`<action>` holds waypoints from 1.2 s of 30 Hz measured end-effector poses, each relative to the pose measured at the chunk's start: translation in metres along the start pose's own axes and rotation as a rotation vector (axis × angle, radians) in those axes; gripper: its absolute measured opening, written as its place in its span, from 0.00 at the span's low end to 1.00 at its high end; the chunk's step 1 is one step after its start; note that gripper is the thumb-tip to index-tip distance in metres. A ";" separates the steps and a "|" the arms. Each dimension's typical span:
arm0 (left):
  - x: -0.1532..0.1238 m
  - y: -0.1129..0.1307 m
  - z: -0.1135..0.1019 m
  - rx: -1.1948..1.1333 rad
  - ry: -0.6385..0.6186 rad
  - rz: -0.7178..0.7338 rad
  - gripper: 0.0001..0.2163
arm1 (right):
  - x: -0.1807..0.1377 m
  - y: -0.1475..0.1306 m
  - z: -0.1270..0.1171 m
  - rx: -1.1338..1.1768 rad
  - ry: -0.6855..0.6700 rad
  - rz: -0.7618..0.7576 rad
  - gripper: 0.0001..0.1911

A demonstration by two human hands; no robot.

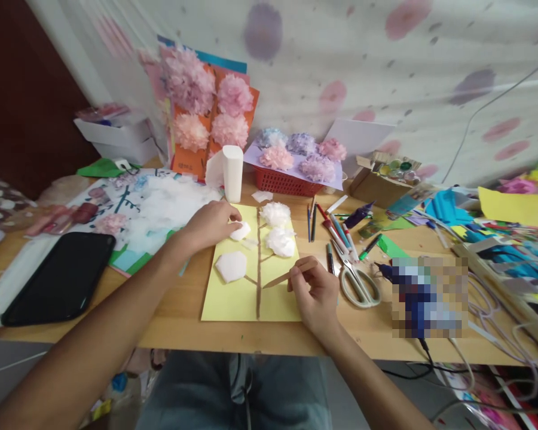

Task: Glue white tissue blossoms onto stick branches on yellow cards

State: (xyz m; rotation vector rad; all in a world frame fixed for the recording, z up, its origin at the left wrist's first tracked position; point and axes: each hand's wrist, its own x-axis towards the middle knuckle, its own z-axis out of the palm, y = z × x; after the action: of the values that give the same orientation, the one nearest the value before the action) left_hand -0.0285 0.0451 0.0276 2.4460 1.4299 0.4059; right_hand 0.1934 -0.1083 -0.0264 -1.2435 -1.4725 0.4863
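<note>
A yellow sheet (278, 304) lies on the table, with a brown stem line (259, 269) and short side branches on it. My right hand (314, 292) is closed round a slim brown pointed stick (278, 279), its tip at the sheet beside the stem. My left hand (213, 222) is closed at the upper left, thumb and fingers on a small white paper piece (241, 232). Lower on that side lies a flat, many-sided white paper piece (231, 267). Two fluffed white tissue flowers (280, 241) sit right of the stem.
Scissors (361, 285), pens (336, 233) and a partly blurred blue tool (412, 298) with cords lie to the right. A black tablet-like slab (60, 278) is at left. Behind stand a white roll (232, 173) and a red basket (287, 181) under tissue flowers.
</note>
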 end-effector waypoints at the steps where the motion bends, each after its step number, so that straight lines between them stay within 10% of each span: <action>1: -0.001 0.005 0.003 0.005 -0.013 0.061 0.12 | -0.001 0.001 0.000 -0.005 0.000 0.014 0.12; 6: -0.005 0.019 0.022 0.007 -0.145 0.286 0.09 | 0.000 -0.003 -0.002 0.068 0.026 0.195 0.14; 16: -0.012 0.019 0.022 -0.582 0.074 0.070 0.08 | 0.001 -0.012 -0.032 -0.057 -0.228 0.652 0.26; 26: -0.033 0.053 0.024 -1.376 -0.377 -0.179 0.15 | 0.040 -0.047 -0.027 -0.018 -0.221 0.334 0.17; 36: -0.035 0.053 0.031 -1.463 -0.402 -0.192 0.17 | 0.049 -0.027 0.009 0.389 -0.054 0.502 0.15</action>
State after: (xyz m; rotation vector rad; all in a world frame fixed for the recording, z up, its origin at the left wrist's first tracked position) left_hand 0.0092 -0.0135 0.0155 1.0897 0.6793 0.5715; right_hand 0.1812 -0.0726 0.0157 -1.2807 -1.0303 1.0928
